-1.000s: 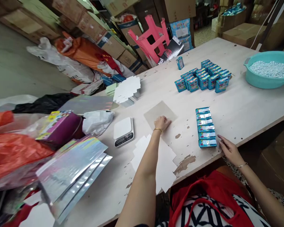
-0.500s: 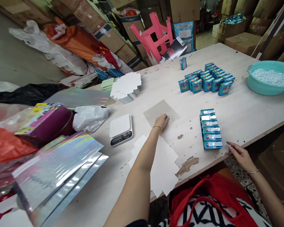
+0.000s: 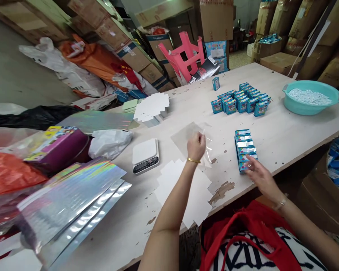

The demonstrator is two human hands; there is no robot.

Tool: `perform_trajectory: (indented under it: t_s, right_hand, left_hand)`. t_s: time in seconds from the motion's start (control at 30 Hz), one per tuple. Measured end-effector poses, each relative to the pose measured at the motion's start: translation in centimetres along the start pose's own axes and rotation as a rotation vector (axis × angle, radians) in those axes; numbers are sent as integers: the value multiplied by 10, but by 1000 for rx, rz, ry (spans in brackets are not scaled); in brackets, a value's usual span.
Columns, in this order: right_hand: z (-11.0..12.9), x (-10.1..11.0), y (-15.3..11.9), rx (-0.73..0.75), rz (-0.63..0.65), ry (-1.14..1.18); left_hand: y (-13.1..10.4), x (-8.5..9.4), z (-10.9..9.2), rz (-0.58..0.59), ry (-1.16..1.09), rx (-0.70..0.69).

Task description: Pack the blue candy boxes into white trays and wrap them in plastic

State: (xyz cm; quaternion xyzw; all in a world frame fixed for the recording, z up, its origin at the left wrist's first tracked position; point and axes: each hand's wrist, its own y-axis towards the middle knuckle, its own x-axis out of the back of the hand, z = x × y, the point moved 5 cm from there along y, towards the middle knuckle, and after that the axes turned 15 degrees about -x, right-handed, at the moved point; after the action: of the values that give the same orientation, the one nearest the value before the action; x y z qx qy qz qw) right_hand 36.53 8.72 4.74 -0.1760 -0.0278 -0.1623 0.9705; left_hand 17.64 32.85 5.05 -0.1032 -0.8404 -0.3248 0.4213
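My left hand [image 3: 196, 146] is closed on a clear plastic sheet [image 3: 208, 147], which hangs from the fingers. Under it lies a flat stack of similar clear sheets [image 3: 183, 138]. Its forearm passes over the flat white die-cut cardboard [image 3: 169, 184]. My right hand [image 3: 260, 177] is open, fingers spread, just at the near end of a row of small blue printed boxes [image 3: 244, 144]; whether it touches them I cannot tell. Farther back stands a larger group of the same blue boxes [image 3: 242, 101].
Left of the sheets sits a white scale [image 3: 145, 154], with stacked white cardboard [image 3: 152, 105] behind it. A turquoise basin [image 3: 302, 107] of small pale pieces stands at the right. Shiny silver bags [image 3: 73, 207] lie at the left. A carton of blue packs [image 3: 313, 192] is beside the table.
My left hand has lifted one clear sheet off the stack. My right hand has moved from the table edge leftward to the near end of the box row. The view has shifted slightly.
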Motion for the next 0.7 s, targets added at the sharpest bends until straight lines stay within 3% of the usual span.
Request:
perform_trajectory:
  t_s: [0.1, 0.2, 0.3, 0.37, 0.43, 0.5, 0.57, 0.63, 0.7]
  right_hand:
    - [14, -43, 23, 14, 12, 86]
    - [12, -48, 43, -20, 11, 171]
    - [26, -14, 33, 63, -71, 164]
    - [56, 24, 1, 260, -298, 73]
    - [98, 60, -48, 564, -586, -139]
    - [135, 81, -99, 854, -867, -458]
    - [154, 93, -126, 993, -1046, -722]
    - [151, 102, -119, 989, -1098, -924]
    - [124, 110, -83, 876, -1044, -1047]
  left_hand:
    - [-32, 15, -74, -106, -102, -181]
    - [-52, 24, -111, -195, -302, -201]
    - [-53, 26, -135, -272, -572, -191]
    - [-45, 24, -162, -289, -831, -184]
    - [-32, 20, -203, -267, -1173, -176]
    - [-18, 14, -253, -186, -1508, -183]
    - [-10, 7, -295, -68, -1722, -188]
    - [-10, -6, -312, 27, -1785, -176]
    - [-15, -22, -295, 11, -1706, -124]
